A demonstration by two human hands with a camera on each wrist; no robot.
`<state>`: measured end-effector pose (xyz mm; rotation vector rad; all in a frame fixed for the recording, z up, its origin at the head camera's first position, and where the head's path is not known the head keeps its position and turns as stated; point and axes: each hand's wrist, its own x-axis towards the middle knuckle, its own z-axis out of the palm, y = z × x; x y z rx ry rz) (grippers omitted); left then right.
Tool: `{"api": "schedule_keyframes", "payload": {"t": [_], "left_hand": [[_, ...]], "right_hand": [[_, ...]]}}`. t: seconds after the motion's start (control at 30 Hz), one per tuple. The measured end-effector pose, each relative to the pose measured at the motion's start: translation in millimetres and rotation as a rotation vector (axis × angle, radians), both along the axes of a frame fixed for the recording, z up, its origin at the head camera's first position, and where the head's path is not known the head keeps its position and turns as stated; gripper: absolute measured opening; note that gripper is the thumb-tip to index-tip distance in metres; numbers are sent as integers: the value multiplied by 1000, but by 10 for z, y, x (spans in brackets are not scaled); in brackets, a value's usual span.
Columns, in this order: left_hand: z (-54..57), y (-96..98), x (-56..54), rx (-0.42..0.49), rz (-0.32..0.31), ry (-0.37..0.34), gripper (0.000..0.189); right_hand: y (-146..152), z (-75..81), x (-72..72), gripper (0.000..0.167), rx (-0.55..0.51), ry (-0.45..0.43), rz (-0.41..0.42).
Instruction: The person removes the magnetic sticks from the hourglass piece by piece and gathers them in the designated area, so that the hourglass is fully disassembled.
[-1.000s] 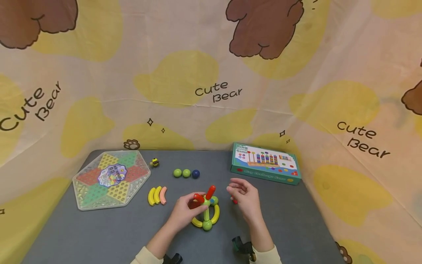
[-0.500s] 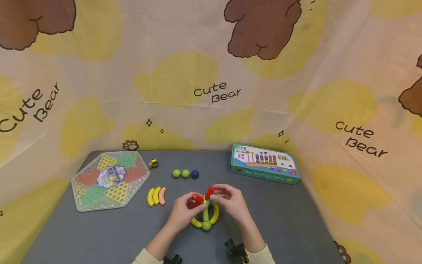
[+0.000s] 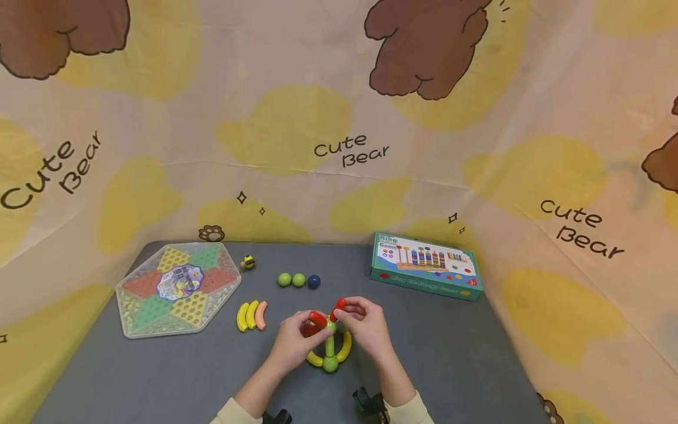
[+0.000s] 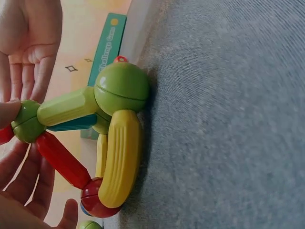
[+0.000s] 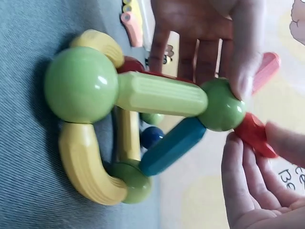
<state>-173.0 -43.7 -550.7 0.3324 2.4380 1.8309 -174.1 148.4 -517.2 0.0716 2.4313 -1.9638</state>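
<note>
A frame of magnetic balls and rods stands on the table, with yellow curved rods along its base and a green ball at its top. My left hand holds that top ball, its thumb pressing on it. My right hand pinches a short red rod that sticks out from the same ball. A second red rod juts up to the left. Light-green, teal and red rods run down to the base balls. A red ball forms one corner.
Two yellow curved pieces and a pink one lie left. Green balls and a blue ball sit behind, near a toy bee. A hexagonal game board is far left, a green game box back right.
My right hand has moved left from beside the frame to the right-hand red rod and now pinches it. The left hand stays at the top ball.
</note>
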Motion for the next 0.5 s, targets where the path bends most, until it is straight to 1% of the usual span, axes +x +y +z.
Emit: {"api": "schedule_keyframes", "payload": {"t": [0.17,0.23,0.33,0.37,0.4,0.43,0.5], "left_hand": [[-1,1,-4,-8,6,5,27],[-5,0,-10,-17,4,11,28],[-3,2,-19,-20,-3,14,29],[2,4,-19,-18,-3,13,29],[0,2,-20,-17,-5,17,29],[1,1,-19,-17,-4,22,29],[-7,0,-18,-17,-6,34,31]], "right_hand": [[-53,-57,7,34,-28,-31,-87],[-60,-72,-4,35,-86,-33,-156],[-15,-41,-37,34,-178,-26,-251],[3,22,-29,33,-206,-21,-268],[27,54,-39,32,-226,-18,-286],[56,69,-49,31,-234,-20,-287],[106,93,-54,32,-211,-22,-273]]}}
